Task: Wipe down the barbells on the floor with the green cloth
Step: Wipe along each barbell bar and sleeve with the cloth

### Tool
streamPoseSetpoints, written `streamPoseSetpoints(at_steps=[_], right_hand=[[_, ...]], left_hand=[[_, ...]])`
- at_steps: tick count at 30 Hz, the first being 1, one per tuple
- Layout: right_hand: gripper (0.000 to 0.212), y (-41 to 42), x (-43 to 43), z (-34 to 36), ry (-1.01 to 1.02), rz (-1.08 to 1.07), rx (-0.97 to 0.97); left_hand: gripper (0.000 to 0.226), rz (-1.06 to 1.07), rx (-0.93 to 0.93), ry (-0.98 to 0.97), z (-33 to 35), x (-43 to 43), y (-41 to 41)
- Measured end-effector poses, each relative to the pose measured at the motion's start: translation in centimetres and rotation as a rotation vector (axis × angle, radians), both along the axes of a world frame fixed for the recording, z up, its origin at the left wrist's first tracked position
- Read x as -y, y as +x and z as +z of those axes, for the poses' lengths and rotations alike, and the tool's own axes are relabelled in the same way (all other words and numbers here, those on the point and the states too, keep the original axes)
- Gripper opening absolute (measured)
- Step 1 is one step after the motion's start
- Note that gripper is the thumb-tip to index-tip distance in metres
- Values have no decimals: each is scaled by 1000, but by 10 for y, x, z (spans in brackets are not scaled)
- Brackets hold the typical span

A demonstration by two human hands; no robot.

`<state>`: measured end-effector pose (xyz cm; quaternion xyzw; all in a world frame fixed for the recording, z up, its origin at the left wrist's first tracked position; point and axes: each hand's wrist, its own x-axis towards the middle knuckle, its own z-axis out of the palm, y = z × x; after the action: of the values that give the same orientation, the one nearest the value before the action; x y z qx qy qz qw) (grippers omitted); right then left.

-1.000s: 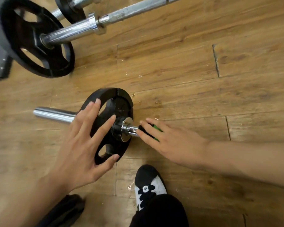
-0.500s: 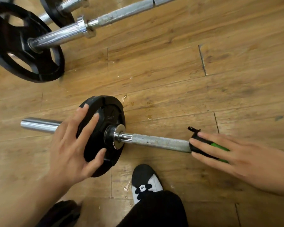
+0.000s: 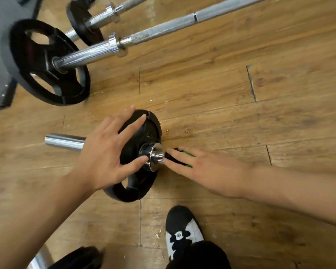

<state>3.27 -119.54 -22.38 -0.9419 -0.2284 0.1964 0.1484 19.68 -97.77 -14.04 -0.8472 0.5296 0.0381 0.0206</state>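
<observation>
Wooden floor, with nearest barbell lying across centre and two more barbells toward 12 o'clock. Presses left grip, fingers spread wide and holding nothing, flat against the black plate. Lays right grip, fingers near-straight and thumb hidden, over the green cloth on the shaft, just at 3 o'clock of the collar.
</observation>
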Motion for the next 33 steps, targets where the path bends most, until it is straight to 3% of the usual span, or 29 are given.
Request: streamPoseSetpoints(at_steps=[4, 7, 11, 13, 17, 25, 30, 33], right_hand=[[112, -59, 37, -4, 16, -8, 19], [98, -86, 37, -7, -48, -93, 70], [113, -60, -1, -1, 5, 15, 89], [106, -42, -18, 7, 50, 46, -61], [101, -15, -46, 3, 117, -5, -9], [103, -51, -5, -7, 72, 28, 111], [82, -94, 55, -20, -87, 27, 320], [79, -79, 58, -24, -169, 7, 355]], left_hand=[[87, 34, 41, -117, -11, -30, -32], [78, 49, 89, -192, -22, -51, -57], [70, 62, 146, -261, -33, -65, -75], [68, 56, 168, -285, -36, -68, -78], [66, 50, 184, -309, -38, -73, -83], [69, -5, 118, -311, -30, -61, -65], [82, 8, -50, -228, -13, -29, -25], [84, 37, -118, -160, -6, 8, 8]])
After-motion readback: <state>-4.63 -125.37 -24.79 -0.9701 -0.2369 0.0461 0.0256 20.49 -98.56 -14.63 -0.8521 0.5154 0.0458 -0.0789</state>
